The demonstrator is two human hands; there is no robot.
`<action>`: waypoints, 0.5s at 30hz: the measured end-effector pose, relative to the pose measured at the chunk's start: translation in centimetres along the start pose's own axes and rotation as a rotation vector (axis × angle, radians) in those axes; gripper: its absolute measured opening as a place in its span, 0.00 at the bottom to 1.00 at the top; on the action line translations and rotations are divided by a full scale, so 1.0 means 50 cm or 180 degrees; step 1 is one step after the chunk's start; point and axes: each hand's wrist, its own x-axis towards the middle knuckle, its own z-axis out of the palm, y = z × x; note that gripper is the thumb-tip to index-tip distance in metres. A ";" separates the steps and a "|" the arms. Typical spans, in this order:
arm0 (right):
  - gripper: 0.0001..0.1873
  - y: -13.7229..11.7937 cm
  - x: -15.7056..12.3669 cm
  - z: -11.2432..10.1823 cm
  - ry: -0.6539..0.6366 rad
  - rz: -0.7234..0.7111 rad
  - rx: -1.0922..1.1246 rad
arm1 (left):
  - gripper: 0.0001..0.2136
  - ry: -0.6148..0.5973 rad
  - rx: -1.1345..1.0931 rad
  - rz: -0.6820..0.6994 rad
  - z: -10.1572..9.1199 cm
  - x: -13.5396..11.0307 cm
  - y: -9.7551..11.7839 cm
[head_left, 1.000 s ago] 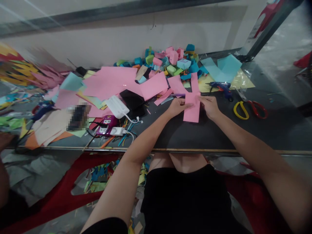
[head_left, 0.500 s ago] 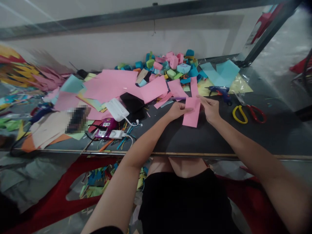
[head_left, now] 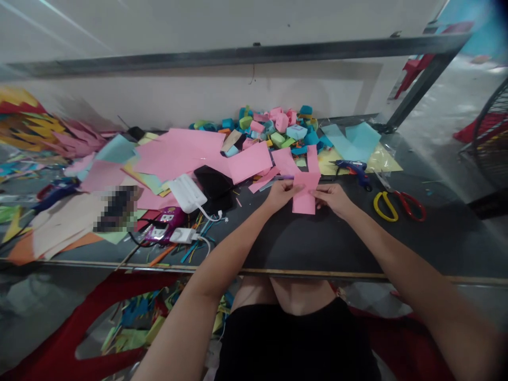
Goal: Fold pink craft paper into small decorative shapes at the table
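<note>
A pink paper piece [head_left: 305,200] is held upright above the dark table [head_left: 313,246], between both hands. My left hand [head_left: 282,193] pinches its left side, thumb on the near face. At its right edge, my right hand [head_left: 332,199] has its fingers closed on the paper, lower down. Behind it lie a narrow pink strip [head_left: 312,154] and another pink paper piece [head_left: 284,160]. Right of my hands rest a blue glue gun [head_left: 353,167] and scissors [head_left: 397,203] with one yellow and one red handle.
Small folded paper boxes [head_left: 281,123] are heaped along the back. Large pink sheets [head_left: 178,151], a white power bank [head_left: 186,191] and a purple power strip [head_left: 169,222] with cables lie to the left. A fan [head_left: 492,132] stands beyond the table's right end.
My right hand has slid from the paper's top right corner down its right edge. The paper's upper part now bends outward. The camera view has tilted up slightly.
</note>
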 end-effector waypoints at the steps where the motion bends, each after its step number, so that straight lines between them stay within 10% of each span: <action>1: 0.23 0.000 0.000 0.000 0.0058 -0.0034 0.0029 | 0.23 -0.0087 -0.0062 0.0016 -0.002 0.001 0.001; 15: 0.13 0.003 0.011 -0.007 0.0058 -0.0040 0.0453 | 0.07 -0.0393 -0.0222 -0.0169 -0.027 -0.002 0.020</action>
